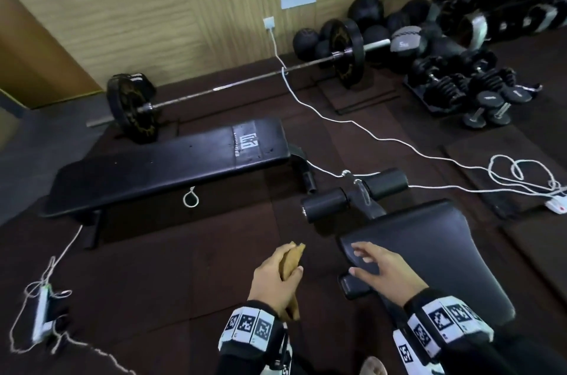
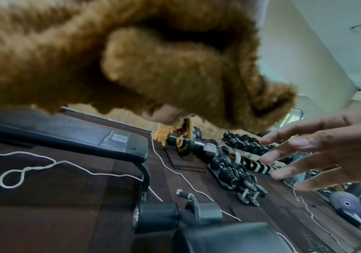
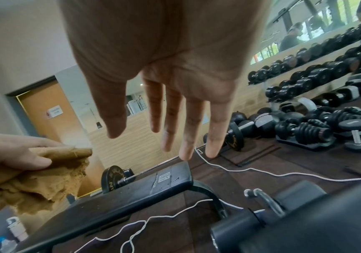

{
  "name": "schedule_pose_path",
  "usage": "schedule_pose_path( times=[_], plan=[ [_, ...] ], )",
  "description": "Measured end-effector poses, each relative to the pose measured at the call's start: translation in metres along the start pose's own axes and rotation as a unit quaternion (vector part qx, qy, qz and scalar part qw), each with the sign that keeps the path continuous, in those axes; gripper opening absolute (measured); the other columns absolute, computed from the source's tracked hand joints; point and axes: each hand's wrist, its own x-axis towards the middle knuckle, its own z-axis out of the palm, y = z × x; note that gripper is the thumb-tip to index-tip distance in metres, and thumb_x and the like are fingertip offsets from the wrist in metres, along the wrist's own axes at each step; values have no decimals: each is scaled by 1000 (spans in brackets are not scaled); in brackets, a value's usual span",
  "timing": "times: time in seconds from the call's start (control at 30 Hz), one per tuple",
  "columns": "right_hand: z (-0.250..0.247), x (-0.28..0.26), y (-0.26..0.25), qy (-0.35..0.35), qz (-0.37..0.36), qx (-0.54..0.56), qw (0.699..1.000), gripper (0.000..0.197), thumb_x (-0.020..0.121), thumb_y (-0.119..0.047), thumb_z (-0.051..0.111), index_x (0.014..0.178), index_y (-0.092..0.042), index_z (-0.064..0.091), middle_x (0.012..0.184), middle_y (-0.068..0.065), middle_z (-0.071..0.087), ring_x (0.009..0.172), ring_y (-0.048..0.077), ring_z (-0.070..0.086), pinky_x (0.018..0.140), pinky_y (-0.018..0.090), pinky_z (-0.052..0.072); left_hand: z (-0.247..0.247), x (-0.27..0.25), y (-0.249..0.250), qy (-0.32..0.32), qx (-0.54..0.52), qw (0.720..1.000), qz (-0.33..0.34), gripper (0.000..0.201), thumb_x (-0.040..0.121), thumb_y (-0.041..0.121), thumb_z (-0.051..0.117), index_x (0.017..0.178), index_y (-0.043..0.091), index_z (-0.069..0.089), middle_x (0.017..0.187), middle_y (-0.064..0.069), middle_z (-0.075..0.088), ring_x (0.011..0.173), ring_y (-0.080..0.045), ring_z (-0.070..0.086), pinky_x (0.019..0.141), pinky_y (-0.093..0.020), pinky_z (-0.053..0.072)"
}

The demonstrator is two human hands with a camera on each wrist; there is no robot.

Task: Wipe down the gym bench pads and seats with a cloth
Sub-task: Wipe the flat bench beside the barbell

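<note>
- Dark rubber gym flooring lies under both hands, crossed by a white cord.
- Left hand grips a bunched tan cloth, fingers curled round it; it looks soft, light and fluffy, best held wadded in the palm.
- Right hand, just right of the left, hovers with fingers spread straight over the nearest bench seat.
- That padding looks smooth, firm, slightly slick.
- Beyond the fingertips sit foam leg rollers.
- Farther left lies a flat bench, then a barbell.
</note>
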Motion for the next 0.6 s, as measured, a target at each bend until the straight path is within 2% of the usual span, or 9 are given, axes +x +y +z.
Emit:
schedule_pose_path(
  times=[0.1, 0.13, 0.23, 0.37, 0.43, 0.53, 0.6],
  plan=[
    [26, 27, -31, -17, -7, 4, 1000, 48, 80, -29, 73, 124, -24, 55, 108, -11, 61, 102, 3, 57, 92, 18, 44, -39, 11, -22, 23, 15, 1000, 1, 42, 82, 25, 67, 122, 35, 55, 119, 18, 59, 107, 0, 54, 88, 0, 30],
    [37, 37, -43, -27, -12, -1, 1000, 48, 80, -29, 73, 124, -24, 55, 108, -11, 61, 101, 4, 58, 92, 18, 44, -53, 14, -30, 31, 12, 999, -4, 43, 82, 25, 67, 123, 34, 55, 119, 18, 59, 106, -1, 54, 86, 1, 29],
    [65, 60, -77, -46, -30, -16, 998, 45, 81, -29, 71, 123, -25, 55, 105, -12, 60, 97, 3, 57, 87, 11, 42, -94, 25, -52, 42, 7, 999, -10, 44, 83, 25, 67, 124, 34, 54, 121, 21, 56, 109, -2, 54, 90, -5, 30],
    [94, 80, -113, -51, -41, -18, 998, 42, 82, -29, 70, 121, -27, 54, 105, -13, 61, 96, 1, 57, 83, 4, 38, -138, 34, -78, 60, 4, 998, -10, 46, 83, 23, 67, 125, 34, 53, 121, 21, 55, 109, 0, 52, 84, 7, 24],
    [104, 87, -124, -56, -40, -20, 997, 41, 82, -29, 69, 121, -29, 54, 105, -14, 61, 96, 0, 56, 81, 2, 37, -153, 36, -89, 67, 1, 998, -14, 46, 84, 25, 67, 126, 34, 53, 121, 20, 55, 109, 0, 51, 86, 4, 26],
    [110, 95, -136, -57, -33, -23, 998, 41, 82, -28, 70, 120, -28, 55, 103, -14, 61, 96, 1, 56, 83, 6, 39, -166, 38, -101, 74, -5, 997, -16, 47, 84, 24, 67, 128, 31, 52, 125, 18, 54, 113, -1, 51, 96, -10, 32],
    [111, 102, -141, -56, -31, -20, 998, 41, 81, -27, 71, 120, -28, 55, 101, -14, 61, 95, 1, 57, 83, 5, 39, -170, 42, -105, 72, -9, 997, -16, 48, 85, 23, 67, 130, 28, 51, 130, 16, 54, 118, -5, 51, 101, -15, 32]
  ],
)
